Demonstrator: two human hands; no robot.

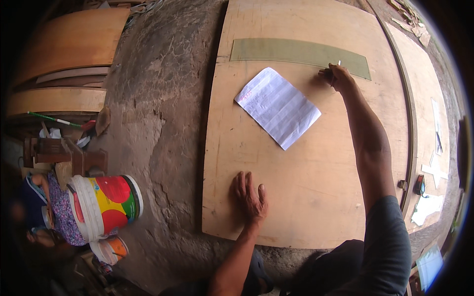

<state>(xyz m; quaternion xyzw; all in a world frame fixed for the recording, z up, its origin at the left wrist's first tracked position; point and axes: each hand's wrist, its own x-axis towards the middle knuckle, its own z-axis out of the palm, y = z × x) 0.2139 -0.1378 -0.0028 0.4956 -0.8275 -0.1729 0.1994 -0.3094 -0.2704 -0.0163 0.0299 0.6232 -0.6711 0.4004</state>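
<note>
My left hand (251, 200) rests flat on a large plywood sheet (296, 212), near its front left part, fingers spread and holding nothing. With my right arm stretched far forward, my right hand (339, 79) is closed round a slim pen (339, 63), whose pale end shows above the fist; its tip is hidden. That hand is at the near edge of a long greenish strip (296, 52) with one curved side, lying flat across the far part of the plywood. A creased sheet of white paper (279, 108) with handwriting lies between my hands.
Right of a dark strip (402, 79) lies another board with white paper cutouts (433, 170) and a tape measure (419, 185). On the left stand stacked wooden panels (74, 44), a colourful bucket (106, 204) and a small orange pot (113, 249) on rough floor.
</note>
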